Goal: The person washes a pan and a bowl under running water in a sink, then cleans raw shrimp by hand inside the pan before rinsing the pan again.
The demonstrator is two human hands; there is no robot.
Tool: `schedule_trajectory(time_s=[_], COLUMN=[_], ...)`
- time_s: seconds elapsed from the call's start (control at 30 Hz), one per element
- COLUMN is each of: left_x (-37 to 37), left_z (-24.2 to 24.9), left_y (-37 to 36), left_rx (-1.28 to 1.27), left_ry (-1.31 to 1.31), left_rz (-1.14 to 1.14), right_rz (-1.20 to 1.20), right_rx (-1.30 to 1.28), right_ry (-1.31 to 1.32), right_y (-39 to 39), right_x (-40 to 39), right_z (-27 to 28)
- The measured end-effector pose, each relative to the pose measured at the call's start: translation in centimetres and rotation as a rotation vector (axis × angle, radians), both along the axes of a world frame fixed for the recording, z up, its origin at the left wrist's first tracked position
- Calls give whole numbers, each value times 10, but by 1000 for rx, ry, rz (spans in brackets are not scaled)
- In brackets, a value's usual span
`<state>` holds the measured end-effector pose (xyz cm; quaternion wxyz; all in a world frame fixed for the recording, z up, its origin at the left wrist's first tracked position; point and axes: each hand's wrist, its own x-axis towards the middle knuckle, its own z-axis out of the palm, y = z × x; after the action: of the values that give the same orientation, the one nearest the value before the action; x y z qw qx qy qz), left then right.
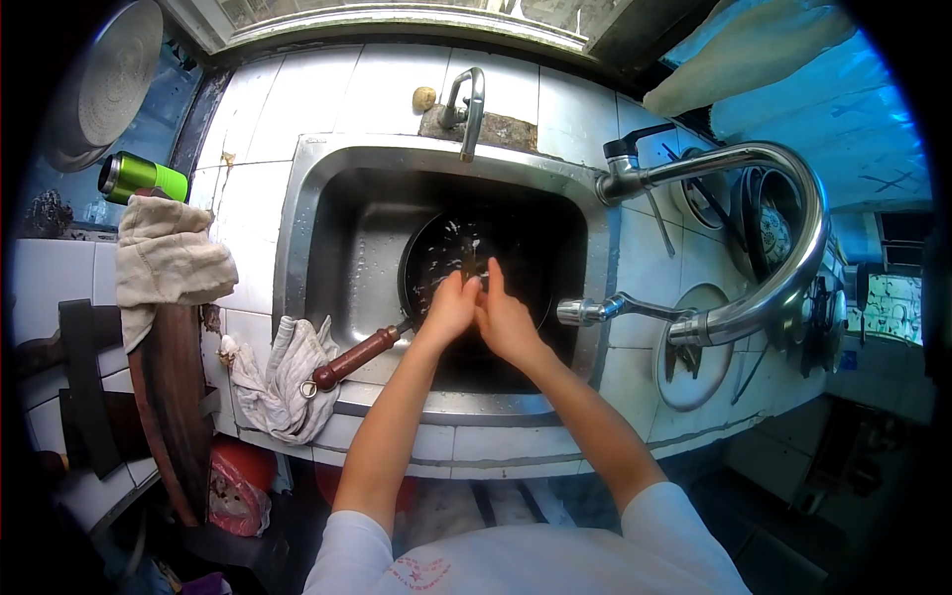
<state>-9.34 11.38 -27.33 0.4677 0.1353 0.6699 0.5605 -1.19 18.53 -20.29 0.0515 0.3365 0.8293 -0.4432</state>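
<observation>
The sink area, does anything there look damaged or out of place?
Yes, the rough brownish patch around the base of the small faucet: it interrupts the white tiles, as if tiling were damaged or missing. The pan's handle juts over the sink's rim, near a crumpled cloth.

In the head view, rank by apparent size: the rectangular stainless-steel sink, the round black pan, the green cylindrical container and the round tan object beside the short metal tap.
Largest to smallest:
1. Stainless-steel sink
2. Black pan
3. Green container
4. Tan object
</observation>
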Motion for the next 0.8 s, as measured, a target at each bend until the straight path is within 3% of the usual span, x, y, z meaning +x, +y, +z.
schedule_trajectory(time_s=[0.03,0.07,0.17,0.23,0.27,0.33,0.43,0.5,0.73,0.8], left_x=[0,-1,2,3,0,-4,-9,-13,-23,-24], left_z=[6,13,30,36,39,40,33,26,39,39], left_y=[-4,-8,-14,-16,-17,-20,-26,-29,-35,-35], left_rx=[-129,-259,-246,-169,-187,-206,-94,38,54,69], left_ry=[369,738,720,741,650,557,457,243,-250,-271], left_rz=[-124,-247,-388,-380,-416,-448,-502,-567,-617,-628], right_rz=[31,49,314,401,495,457,412,408,400,383], right_rx=[129,454,641,611,579,481,283,182,-17,-79], right_ry=[-255,-70,337,298,260,334,397,389,140,88], right_y=[2,5,28,38,42,45,46,45,45,46], right_x=[-1,3,1,2,2,5,9,9,5,6], right_z=[16,14,7,1,0,-6,-8,-6,16,16])
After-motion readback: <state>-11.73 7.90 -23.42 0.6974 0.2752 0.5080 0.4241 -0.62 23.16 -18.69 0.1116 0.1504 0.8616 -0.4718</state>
